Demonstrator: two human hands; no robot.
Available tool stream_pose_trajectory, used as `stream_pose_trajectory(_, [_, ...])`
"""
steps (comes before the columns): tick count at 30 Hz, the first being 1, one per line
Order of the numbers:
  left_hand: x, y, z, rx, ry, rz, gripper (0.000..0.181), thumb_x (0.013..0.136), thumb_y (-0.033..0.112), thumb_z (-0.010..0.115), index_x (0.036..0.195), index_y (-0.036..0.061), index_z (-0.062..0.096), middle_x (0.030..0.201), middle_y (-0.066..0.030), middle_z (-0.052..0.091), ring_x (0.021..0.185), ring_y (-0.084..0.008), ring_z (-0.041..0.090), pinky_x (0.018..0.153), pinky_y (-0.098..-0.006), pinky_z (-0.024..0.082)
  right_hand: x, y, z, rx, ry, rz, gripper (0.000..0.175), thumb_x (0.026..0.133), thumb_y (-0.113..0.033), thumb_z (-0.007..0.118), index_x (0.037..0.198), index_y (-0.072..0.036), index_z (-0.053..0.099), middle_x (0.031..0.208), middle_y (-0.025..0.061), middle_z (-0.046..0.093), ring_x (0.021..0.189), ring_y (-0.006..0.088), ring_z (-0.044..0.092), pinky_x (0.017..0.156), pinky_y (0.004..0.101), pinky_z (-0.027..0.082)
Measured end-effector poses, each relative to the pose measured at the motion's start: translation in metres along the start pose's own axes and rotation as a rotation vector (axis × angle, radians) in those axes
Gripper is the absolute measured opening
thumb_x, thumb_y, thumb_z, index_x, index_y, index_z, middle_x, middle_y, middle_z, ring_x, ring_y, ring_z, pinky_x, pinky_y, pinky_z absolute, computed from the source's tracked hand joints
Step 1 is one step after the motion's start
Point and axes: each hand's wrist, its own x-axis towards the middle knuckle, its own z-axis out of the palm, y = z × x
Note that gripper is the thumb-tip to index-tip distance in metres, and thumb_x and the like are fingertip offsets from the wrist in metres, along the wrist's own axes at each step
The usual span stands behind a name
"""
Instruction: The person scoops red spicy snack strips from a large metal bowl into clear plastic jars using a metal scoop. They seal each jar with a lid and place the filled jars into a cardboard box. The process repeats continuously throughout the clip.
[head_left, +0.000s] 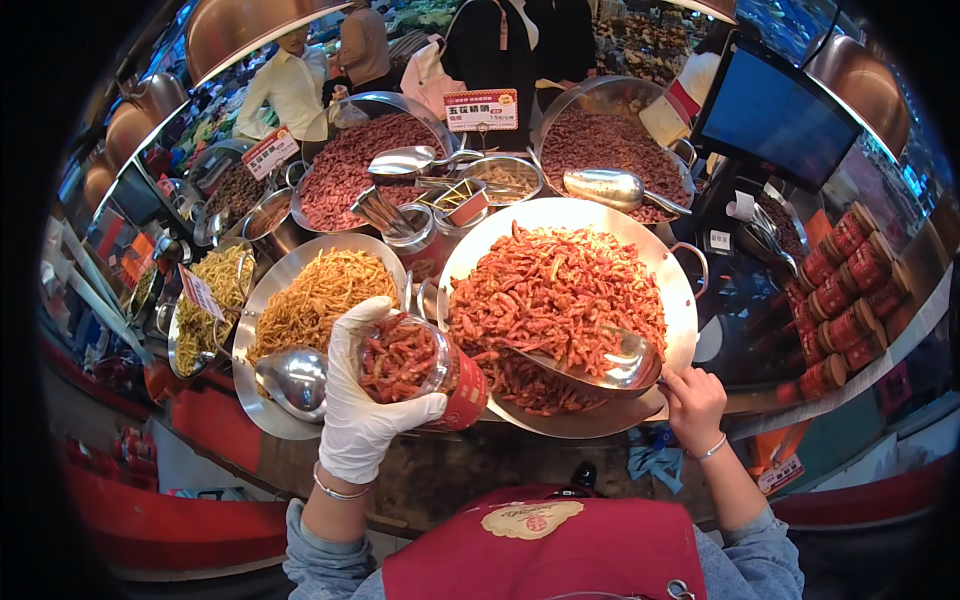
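My left hand (360, 412), in a white glove, grips a clear jar (420, 367) with a red label. The jar is tilted and holds reddish-brown dried strips. My bare right hand (694, 401) is closed on the handle of a metal scoop (600, 367). Some of the same strips lie in the scoop, whose bowl rests at the front of a heap of red dried strips (562, 285). The heap fills a wide two-handled metal pan (682, 300). The jar's mouth is beside the pan's left front edge.
Left stands a pan of yellow strips (322, 292) with a metal ladle (294, 381). Behind are covered pans of dark red pieces (360, 165) with scoops (607, 187). A monitor (776, 112) and stacked red jars (847, 292) are at the right. People stand beyond the counter.
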Motion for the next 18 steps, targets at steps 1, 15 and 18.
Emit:
stream_pose_trajectory(1, [0.002, -0.004, 0.007, -0.009, -0.023, 0.010, 0.097, 0.054, 0.014, 0.095, 0.134, 0.0063, 0.041, 0.125, -0.0056, 0.048, 0.118, -0.0172, 0.050, 0.105, -0.0330, 0.042, 0.002, 0.004, 0.000, 0.002, 0.027, 0.021, 0.031, 0.073, -0.010, 0.070, 0.104, -0.010, 0.070, 0.077, 0.0034, 0.059, 0.068, 0.0227, 0.056, 0.058, 0.0364, 0.038])
stream_pose_trajectory(15, [0.047, -0.057, 0.114, 0.165, -0.186, 0.057, 0.087, 0.060, 0.018, 0.088, 0.131, 0.0013, 0.041, 0.120, -0.0131, 0.053, 0.114, -0.0238, 0.053, 0.100, -0.0345, 0.043, 0.132, 0.059, -0.172, -0.137, 0.014, -0.291, 0.030, 0.063, -0.005, 0.072, 0.093, -0.007, 0.070, 0.076, 0.0057, 0.061, 0.068, 0.0258, 0.056, 0.060, 0.0367, 0.039])
stream_pose_trajectory(18, [0.052, -0.054, 0.131, 0.081, -0.235, 0.025, 0.089, 0.059, 0.013, 0.089, 0.132, 0.0031, 0.040, 0.124, -0.0107, 0.052, 0.119, -0.0220, 0.050, 0.105, -0.0352, 0.040, 0.145, 0.063, -0.173, -0.083, -0.040, -0.327, 0.031, 0.061, -0.006, 0.075, 0.092, -0.008, 0.070, 0.075, 0.0043, 0.061, 0.068, 0.0252, 0.056, 0.059, 0.0359, 0.038])
